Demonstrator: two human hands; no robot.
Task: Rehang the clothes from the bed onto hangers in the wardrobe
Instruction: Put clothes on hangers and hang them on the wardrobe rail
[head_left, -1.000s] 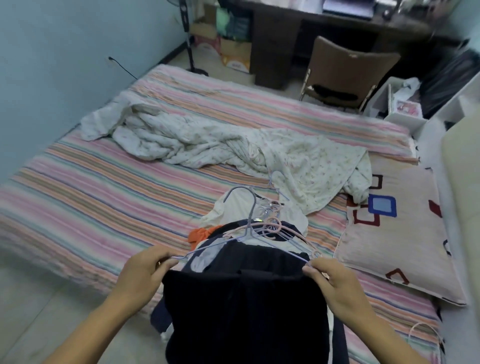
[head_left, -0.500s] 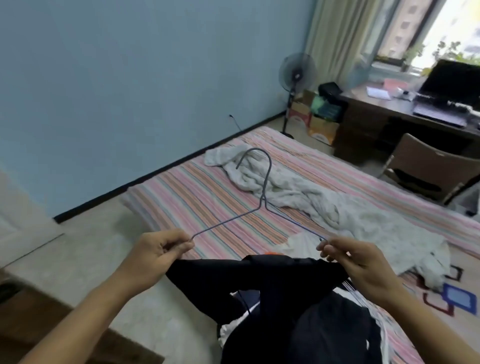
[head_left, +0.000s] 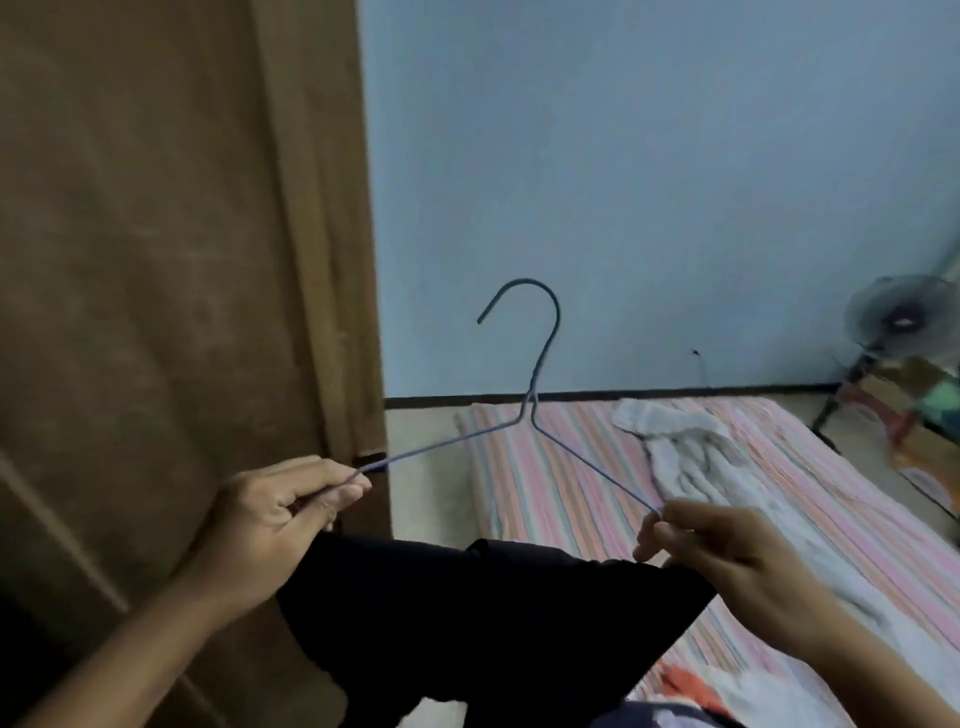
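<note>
I hold a thin blue wire hanger (head_left: 535, 395) upright in front of me, hook pointing up and to the left. My left hand (head_left: 280, 512) pinches its left end and my right hand (head_left: 711, 551) pinches its right end. A black garment (head_left: 488, 618) hangs from the hanger between my hands and drapes down below them. The brown wardrobe (head_left: 171, 270) fills the left side, just beyond my left hand. The bed (head_left: 576, 499) with its striped sheet lies to the right, with an orange piece of clothing (head_left: 685, 686) near its lower edge.
A crumpled white blanket (head_left: 696, 457) lies on the bed. A standing fan (head_left: 893, 322) and cardboard boxes (head_left: 914, 410) are at the far right. A pale blue wall (head_left: 649, 182) is ahead, with a strip of floor (head_left: 426, 452) between wardrobe and bed.
My view has swung left from the bed to the wardrobe. Both hands have lifted the hanger with the black garment off the clothes pile and carried it leftward.
</note>
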